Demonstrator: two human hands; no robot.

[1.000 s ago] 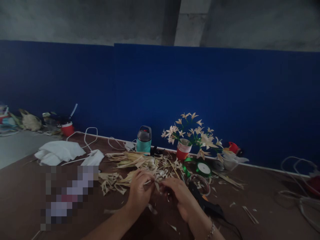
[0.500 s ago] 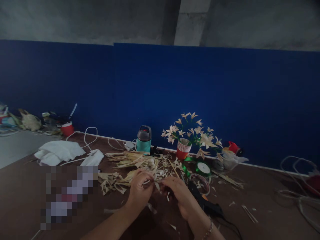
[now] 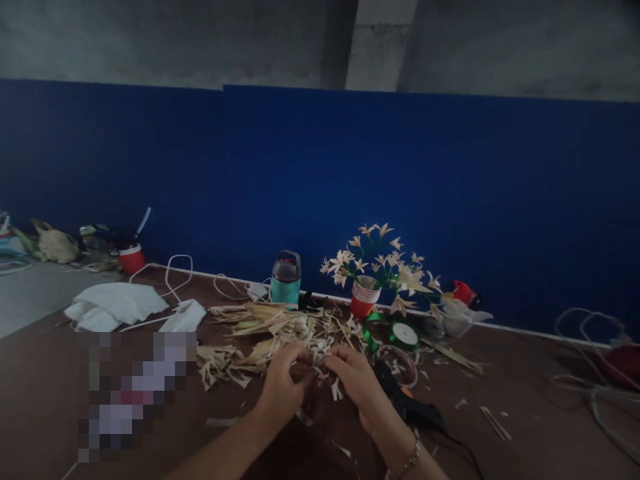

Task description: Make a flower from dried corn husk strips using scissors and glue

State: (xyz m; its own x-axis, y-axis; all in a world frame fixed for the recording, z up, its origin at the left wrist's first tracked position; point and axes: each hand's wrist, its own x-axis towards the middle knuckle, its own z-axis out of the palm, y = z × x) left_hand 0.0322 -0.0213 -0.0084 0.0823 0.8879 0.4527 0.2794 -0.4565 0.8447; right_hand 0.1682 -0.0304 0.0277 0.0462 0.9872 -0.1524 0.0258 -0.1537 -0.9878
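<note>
My left hand [image 3: 284,381] is curled in front of a heap of dried corn husks [image 3: 270,319], thumb and forefinger bent towards each other. What lies at its fingertips is too small to make out. Facing it, my right hand [image 3: 359,385] has its fingers pinched together, and a pale piece of husk [image 3: 337,390] shows beneath them. Small husk scraps behind the fingertips blend in with whatever is held. A black glue gun [image 3: 417,408] lies just right of my right hand, beside a roll of tape [image 3: 407,365].
Husk flowers [image 3: 395,267] stand in stacked red cups [image 3: 365,303]. A green ribbon spool [image 3: 404,335], a teal bottle [image 3: 286,285], white cloth [image 3: 115,303] and loose cables [image 3: 595,387] are around the brown table [image 3: 525,460]. A blue panel [image 3: 300,173] rises behind.
My hands have shifted slightly from each other at the fingertips, and the left fingers have opened out a little. The pale strip between them no longer shows clearly. The view has moved slightly.
</note>
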